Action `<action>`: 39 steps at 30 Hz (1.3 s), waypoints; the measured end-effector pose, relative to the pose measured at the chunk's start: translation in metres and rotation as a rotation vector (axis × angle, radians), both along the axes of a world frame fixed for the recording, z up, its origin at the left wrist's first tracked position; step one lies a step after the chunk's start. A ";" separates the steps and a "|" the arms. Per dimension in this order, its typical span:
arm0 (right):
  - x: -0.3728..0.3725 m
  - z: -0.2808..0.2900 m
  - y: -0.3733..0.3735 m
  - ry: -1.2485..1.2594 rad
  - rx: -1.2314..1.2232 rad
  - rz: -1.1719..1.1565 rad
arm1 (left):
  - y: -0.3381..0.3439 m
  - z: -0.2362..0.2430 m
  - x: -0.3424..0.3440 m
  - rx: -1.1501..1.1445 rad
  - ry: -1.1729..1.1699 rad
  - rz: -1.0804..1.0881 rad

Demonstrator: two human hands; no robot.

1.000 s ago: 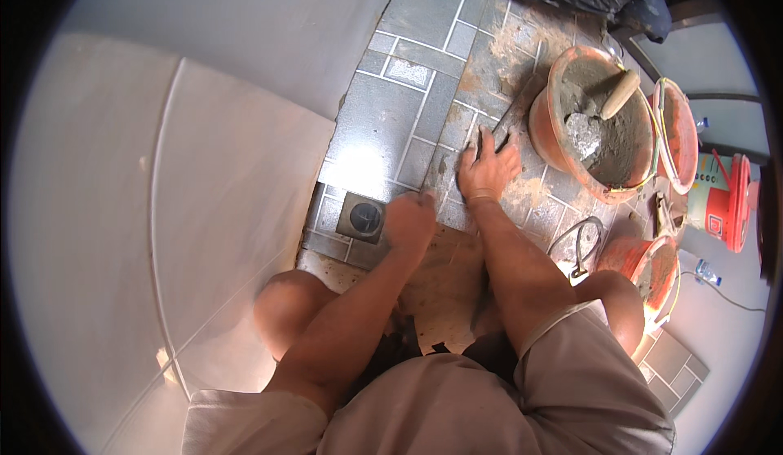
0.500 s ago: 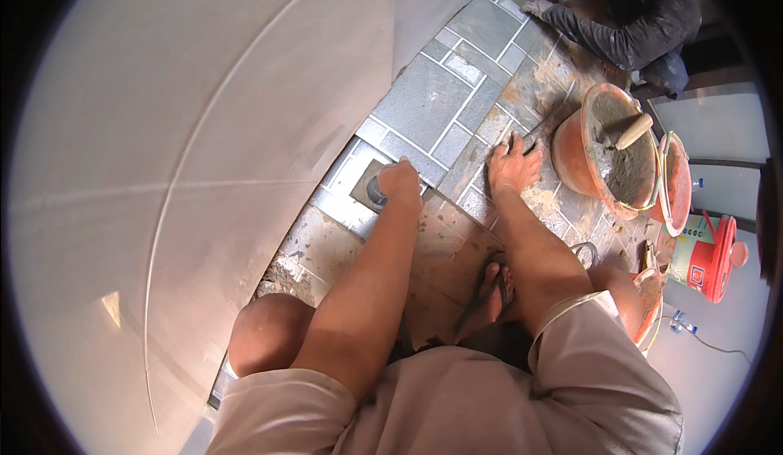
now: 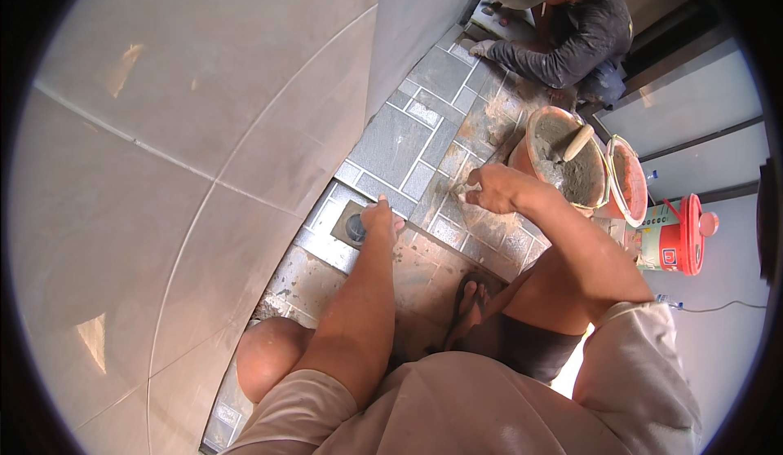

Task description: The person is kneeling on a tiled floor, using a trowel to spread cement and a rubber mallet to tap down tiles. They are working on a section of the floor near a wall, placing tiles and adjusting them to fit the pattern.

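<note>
Left hand point(image 3: 380, 217) flat, fingers spread, pressing the grey stone-pattern floor tile point(image 3: 408, 141) beside the round metal floor drain point(image 3: 355, 227). Right hand point(image 3: 489, 187) curled narrow on mortar-smeared tiles, near the orange mortar bucket point(image 3: 563, 161); can't tell if it holds anything.

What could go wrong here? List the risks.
1. The left hand rests at the open floor drain; grout pushed that way could drop in and clog it.
2. The right hand works bare on wet, smeared tiles; cement may irritate the skin.
3. The mortar bucket stands close by the right arm; a swing of the elbow might tip it.
</note>
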State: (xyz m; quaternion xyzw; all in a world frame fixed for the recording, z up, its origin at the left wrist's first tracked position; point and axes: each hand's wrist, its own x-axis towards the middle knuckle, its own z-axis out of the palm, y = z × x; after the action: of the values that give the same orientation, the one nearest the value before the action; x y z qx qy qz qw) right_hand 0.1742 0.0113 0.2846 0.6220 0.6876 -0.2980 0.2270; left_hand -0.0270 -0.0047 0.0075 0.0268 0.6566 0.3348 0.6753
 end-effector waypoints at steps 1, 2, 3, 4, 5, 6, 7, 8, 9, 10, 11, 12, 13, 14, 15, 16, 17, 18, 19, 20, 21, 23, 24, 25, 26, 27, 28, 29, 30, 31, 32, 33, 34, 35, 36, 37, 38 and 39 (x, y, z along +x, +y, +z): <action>-0.001 0.014 -0.010 0.027 0.019 -0.036 | -0.001 0.003 0.005 0.002 -0.002 -0.022; -0.004 0.022 -0.016 0.064 0.039 -0.067 | -0.001 0.004 0.007 -0.013 0.019 -0.029; -0.009 0.029 -0.022 0.102 0.057 -0.095 | -0.001 0.005 0.006 -0.003 0.019 -0.040; -0.017 0.037 -0.030 0.055 0.073 -0.192 | -0.003 0.006 0.006 0.007 0.013 -0.057; -0.020 0.032 -0.035 0.042 0.072 -0.144 | -0.003 0.002 0.002 0.019 0.015 -0.068; -0.021 0.024 -0.038 0.031 0.071 -0.095 | -0.003 -0.002 -0.002 0.058 0.015 -0.072; -0.024 0.019 -0.040 0.019 0.063 -0.051 | -0.005 -0.003 -0.003 0.058 0.003 -0.050; -0.027 0.023 -0.038 0.089 0.042 -0.036 | -0.007 -0.004 -0.004 0.059 -0.007 -0.027; -0.028 0.018 -0.035 0.121 0.034 -0.038 | -0.008 -0.005 -0.005 0.060 -0.015 -0.003; -0.027 0.016 -0.031 0.145 0.032 -0.041 | -0.009 -0.006 -0.004 0.079 -0.020 -0.018; -0.026 0.013 -0.026 0.169 0.029 -0.042 | -0.009 -0.006 -0.003 0.099 -0.024 -0.033; -0.025 0.009 -0.024 0.142 0.073 -0.036 | -0.009 -0.008 -0.002 0.118 -0.027 -0.047; -0.024 0.005 -0.024 0.118 0.114 -0.033 | -0.011 -0.006 -0.001 0.134 -0.022 -0.038; -0.023 0.003 -0.024 0.094 0.155 -0.029 | -0.011 -0.005 0.001 0.149 -0.017 -0.030; -0.020 0.004 -0.020 0.079 0.119 -0.040 | -0.010 -0.004 0.003 0.165 -0.013 -0.023; -0.018 0.005 -0.016 0.069 0.068 -0.055 | -0.014 -0.006 0.003 0.177 -0.012 -0.026; -0.017 0.004 -0.009 0.062 0.025 -0.060 | -0.012 -0.008 0.001 0.196 -0.008 -0.022; -0.014 0.002 -0.006 0.063 0.032 -0.046 | -0.011 -0.009 -0.001 0.215 -0.006 -0.018; -0.011 0.002 -0.004 0.055 0.065 -0.065 | -0.011 -0.008 0.000 0.217 0.005 -0.020; -0.007 0.005 -0.002 0.047 0.099 -0.085 | -0.011 -0.007 0.000 0.220 0.015 -0.023; -0.002 0.006 -0.001 0.037 0.133 -0.105 | -0.010 -0.006 0.001 0.223 0.025 -0.026; 0.009 0.004 0.002 0.063 0.208 -0.153 | -0.010 -0.003 0.003 0.232 0.052 -0.021; 0.014 0.006 0.002 0.055 0.233 -0.175 | -0.011 -0.001 0.004 0.232 0.065 -0.018; 0.017 0.007 0.004 0.046 0.259 -0.194 | -0.010 -0.001 0.005 0.235 0.077 -0.012; 0.022 0.007 0.004 0.064 0.273 -0.195 | -0.009 0.000 0.006 0.221 0.087 0.001; 0.025 0.006 0.003 0.064 0.272 -0.199 | -0.011 0.000 0.007 0.213 0.096 0.011; 0.030 0.006 0.003 0.062 0.274 -0.202 | -0.010 0.000 0.009 0.208 0.102 0.022; 0.033 0.005 0.003 0.060 0.275 -0.205 | -0.010 0.000 0.010 0.202 0.109 0.033; 0.036 0.004 0.003 0.073 0.296 -0.213 | -0.010 0.000 0.010 0.202 0.101 0.034; 0.038 0.002 0.001 0.086 0.316 -0.224 | -0.010 -0.002 0.009 0.202 0.094 0.032; 0.040 0.001 0.001 0.100 0.336 -0.236 | -0.011 -0.003 0.008 0.201 0.087 0.029; 0.042 0.000 0.001 0.101 0.346 -0.228 | -0.012 -0.004 0.008 0.216 0.090 0.020; 0.044 0.001 0.004 0.103 0.361 -0.220 | -0.010 -0.005 0.007 0.236 0.094 0.011; 0.045 0.002 0.006 0.106 0.376 -0.211 | -0.009 -0.005 0.007 0.256 0.097 0.002; 0.045 0.004 0.008 0.111 0.376 -0.214 | -0.009 -0.006 0.004 0.270 0.106 0.007; 0.044 0.005 0.008 0.111 0.370 -0.219 | -0.014 -0.005 0.003 0.277 0.109 0.009; 0.044 0.006 0.007 0.110 0.364 -0.224 | -0.017 -0.004 0.004 0.284 0.112 0.011; 0.046 0.005 0.008 0.110 0.372 -0.235 | -0.018 -0.003 0.007 0.277 0.101 0.012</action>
State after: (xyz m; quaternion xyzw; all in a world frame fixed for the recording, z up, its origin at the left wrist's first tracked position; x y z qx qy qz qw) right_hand 0.2197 0.0197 0.2893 0.7120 0.6646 -0.2240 0.0345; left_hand -0.0199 -0.0229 0.0041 0.1327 0.6374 0.4246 0.6292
